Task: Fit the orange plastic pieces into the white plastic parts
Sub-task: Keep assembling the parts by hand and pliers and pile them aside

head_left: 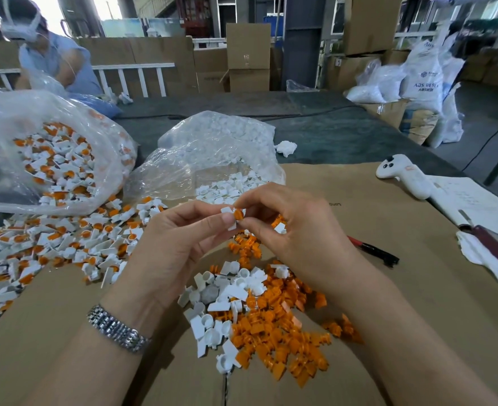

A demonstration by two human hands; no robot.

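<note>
My left hand [180,241] pinches a white plastic part [230,221] between thumb and fingers above the cardboard. My right hand [300,232] pinches an orange piece [238,214] that sits against the white part. A second white part [280,228] and some orange show inside my right palm. Below my hands lie a pile of loose white parts [221,300] and a pile of loose orange pieces [283,335].
Fitted white-and-orange parts [66,244] spread at the left, spilling from a clear bag [45,159]. A bag of white parts [212,159] lies behind my hands. A white controller [403,174], notebook [476,203], pen [373,250] and cloth [488,259] lie right. Another person [51,54] sits far left.
</note>
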